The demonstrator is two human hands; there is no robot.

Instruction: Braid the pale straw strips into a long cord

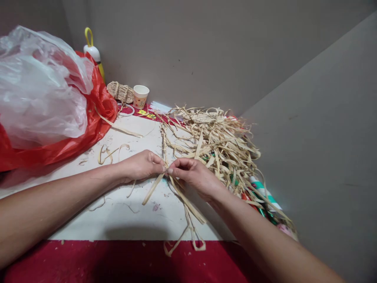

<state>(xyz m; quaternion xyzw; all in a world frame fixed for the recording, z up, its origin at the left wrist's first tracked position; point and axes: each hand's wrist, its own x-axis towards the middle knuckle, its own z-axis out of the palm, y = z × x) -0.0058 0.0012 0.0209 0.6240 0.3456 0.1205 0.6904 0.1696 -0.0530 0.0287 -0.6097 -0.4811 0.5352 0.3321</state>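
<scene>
My left hand [147, 165] and my right hand [188, 173] meet over the white board [129, 216], fingertips pinched close together. Between them they grip a braid of dry straw strips [164, 143], whose twisted part runs away from me. Loose strip ends [188, 202] fan out toward me from under the fingers, one to the left and several to the right, with thin ones hanging past the board's near edge. Which strip each hand pinches is hidden by the fingertips. Right of my hands lies a large heap of dry straw strips [218, 137].
White plastic [44, 90] and a red bag [103, 98] bulge at the left. Behind are a woven straw sole-shaped piece [120, 92], a paper cup [140, 97] and a yellow-and-white bottle [92, 52]. Grey walls [188, 47] close off the back and right. Red cloth [73, 259] shows in front.
</scene>
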